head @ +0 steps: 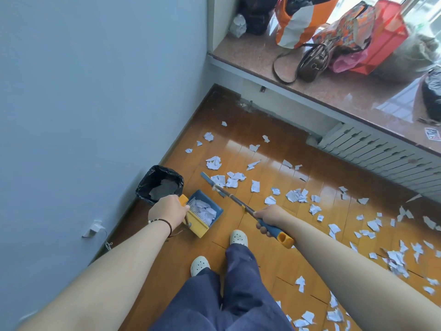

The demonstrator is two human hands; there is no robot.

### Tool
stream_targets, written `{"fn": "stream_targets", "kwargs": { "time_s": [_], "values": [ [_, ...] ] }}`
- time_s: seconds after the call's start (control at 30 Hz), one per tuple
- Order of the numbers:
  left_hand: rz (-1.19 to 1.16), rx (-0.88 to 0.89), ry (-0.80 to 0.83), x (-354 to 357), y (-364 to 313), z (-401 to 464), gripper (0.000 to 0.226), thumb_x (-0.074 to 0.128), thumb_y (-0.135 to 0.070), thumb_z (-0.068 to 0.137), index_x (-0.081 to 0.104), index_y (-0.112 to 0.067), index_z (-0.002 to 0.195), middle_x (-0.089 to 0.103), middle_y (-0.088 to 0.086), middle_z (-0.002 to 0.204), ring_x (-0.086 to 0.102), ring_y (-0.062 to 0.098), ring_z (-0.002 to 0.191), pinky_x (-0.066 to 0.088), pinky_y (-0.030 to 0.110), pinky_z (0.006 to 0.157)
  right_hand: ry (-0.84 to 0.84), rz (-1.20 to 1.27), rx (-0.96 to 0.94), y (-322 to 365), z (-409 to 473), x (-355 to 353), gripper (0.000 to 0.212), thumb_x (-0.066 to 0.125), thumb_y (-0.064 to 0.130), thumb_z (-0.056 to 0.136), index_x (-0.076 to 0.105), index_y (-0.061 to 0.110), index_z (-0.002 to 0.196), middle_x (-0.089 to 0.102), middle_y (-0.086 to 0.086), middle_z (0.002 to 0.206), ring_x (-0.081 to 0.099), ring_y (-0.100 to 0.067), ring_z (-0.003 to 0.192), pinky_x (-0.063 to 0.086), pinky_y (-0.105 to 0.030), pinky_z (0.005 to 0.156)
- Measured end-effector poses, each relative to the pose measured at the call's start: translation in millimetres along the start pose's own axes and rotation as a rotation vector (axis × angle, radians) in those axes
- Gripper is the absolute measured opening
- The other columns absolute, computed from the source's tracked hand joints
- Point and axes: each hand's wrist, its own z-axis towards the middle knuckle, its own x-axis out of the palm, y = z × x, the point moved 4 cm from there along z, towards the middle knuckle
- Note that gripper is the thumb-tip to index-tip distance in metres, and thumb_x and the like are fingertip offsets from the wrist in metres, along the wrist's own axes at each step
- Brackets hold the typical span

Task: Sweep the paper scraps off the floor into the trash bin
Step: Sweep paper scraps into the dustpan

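- Foreground: 2 white perforated clogs (pixel 238 237) and dark blue trousers mark the person's stance on the glossy wooden floor (pixel 262 259), laid in short orange-brown boards that mirror the window light.
- Left hand (pixel 168 212): fingers curled round the yellow top of the dustpan handle (pixel 183 199); a beaded bracelet circles the wrist.
- Right hand (pixel 268 217): wrapped firmly round the blue grip of the broom (pixel 241 204), whose thin pole runs forward to a narrow blue head among the scraps.
- Dustpan (pixel 205 212): blue plastic box with a yellow toothed comb edge, already holding 1 load of crumpled white paper, not yet tipped out.
- Trash bin (pixel 160 185): lined with a black plastic bag, standing against the pale blue wall just beyond the dustpan.
- Paper scraps (pixel 296 195): torn, creased white pieces scattered across most of the floor; judged, most of the sweeping remains.
- Background: a polished stone sill (pixel 262 56) carrying assorted bags.
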Motion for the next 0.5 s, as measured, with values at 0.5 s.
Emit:
{"fn": "stream_targets", "kwargs": {
  "time_s": [0.5],
  "values": [
    [-0.07, -0.157, 0.002, -4.5, -48.4, 47.1, 0.034, 0.058, -0.054, 0.096, 0.062, -0.02, 0.098, 0.067, 0.002, 0.088, 0.067, 0.024, 0.08, 0.059, 0.036, 0.073, -0.027, -0.399, -0.179, 107.7, 81.5, -37.6, 0.01, 0.049, 0.012, 0.095, 0.055, 0.005, 0.096, 0.055, -0.007, 0.069, 0.054, -0.018, 0.054, 0.046, -0.026, 0.047]
  ]
}}
